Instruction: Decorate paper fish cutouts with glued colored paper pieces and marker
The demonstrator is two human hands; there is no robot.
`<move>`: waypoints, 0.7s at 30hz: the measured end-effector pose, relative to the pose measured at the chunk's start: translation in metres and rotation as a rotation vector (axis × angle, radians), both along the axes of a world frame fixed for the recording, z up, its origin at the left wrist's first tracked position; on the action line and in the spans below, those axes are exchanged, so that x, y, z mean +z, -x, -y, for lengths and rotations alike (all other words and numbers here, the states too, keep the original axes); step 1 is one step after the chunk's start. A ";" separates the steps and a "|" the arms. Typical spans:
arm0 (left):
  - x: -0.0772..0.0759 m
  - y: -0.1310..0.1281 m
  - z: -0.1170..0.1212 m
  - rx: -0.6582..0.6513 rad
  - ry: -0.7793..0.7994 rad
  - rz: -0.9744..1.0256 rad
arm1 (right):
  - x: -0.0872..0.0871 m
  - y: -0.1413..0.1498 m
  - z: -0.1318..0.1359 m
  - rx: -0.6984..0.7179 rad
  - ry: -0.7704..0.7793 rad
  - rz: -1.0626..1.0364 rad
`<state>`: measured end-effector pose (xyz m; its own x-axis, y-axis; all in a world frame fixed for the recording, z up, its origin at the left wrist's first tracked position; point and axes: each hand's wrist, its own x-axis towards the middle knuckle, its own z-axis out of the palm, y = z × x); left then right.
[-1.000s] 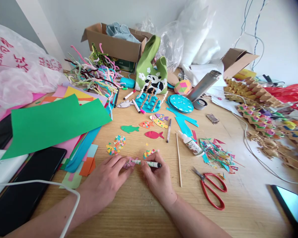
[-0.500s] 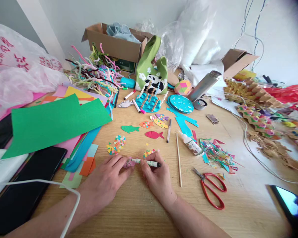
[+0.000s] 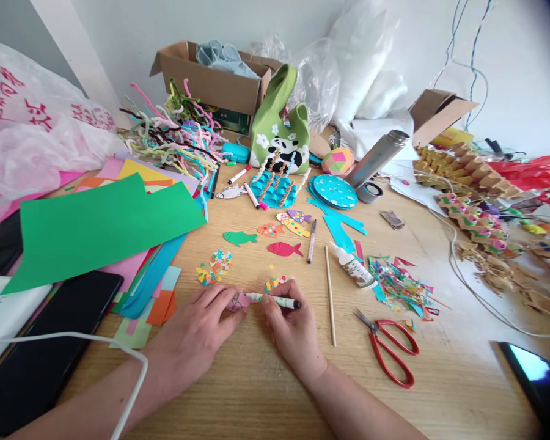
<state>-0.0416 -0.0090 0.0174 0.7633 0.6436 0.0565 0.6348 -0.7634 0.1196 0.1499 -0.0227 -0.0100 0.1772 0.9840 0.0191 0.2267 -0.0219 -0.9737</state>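
My left hand [image 3: 193, 327] is closed on a small mauve paper fish [image 3: 236, 302], fingertips pressing it to the table. In my right hand [image 3: 294, 336] a white marker [image 3: 284, 302] is pinched, its tip at the fish's tail side and its black end pointing right. Purple-pink curved lines show on the fish; my fingers cover part of it. Just beyond my hands lie paper dots [image 3: 277, 283] and a heap of tiny paper snippets [image 3: 220, 261]. Cut fish, among them a green fish [image 3: 240, 238] and a red fish [image 3: 285, 249], rest farther back.
Red-handled scissors [image 3: 394, 351], a wooden stick [image 3: 330, 296], a glue bottle [image 3: 355, 267] and paper scraps [image 3: 406, 287] lie right. Green sheet [image 3: 110, 226] and black phone [image 3: 77, 336] are left; a white cable [image 3: 140, 379] crosses my left forearm. Behind stands a green panda bag [image 3: 279, 131].
The marker has shifted slightly to the right along the fish with my right hand. My left hand stays in place on the fish.
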 end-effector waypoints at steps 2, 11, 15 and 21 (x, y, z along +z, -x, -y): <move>0.000 0.000 0.000 0.002 0.009 0.011 | 0.000 0.000 0.000 0.001 -0.002 0.004; -0.002 0.001 0.000 -0.013 -0.014 0.047 | 0.003 0.000 -0.001 0.013 0.008 -0.005; -0.001 0.001 0.000 -0.010 -0.022 0.049 | 0.002 0.000 0.000 0.012 -0.010 -0.011; -0.004 0.002 0.001 0.002 -0.013 0.052 | 0.001 -0.001 0.001 0.001 -0.058 -0.056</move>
<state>-0.0439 -0.0103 0.0134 0.7579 0.6441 0.1038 0.6296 -0.7637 0.1426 0.1507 -0.0233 -0.0092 0.1786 0.9817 0.0666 0.1721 0.0355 -0.9844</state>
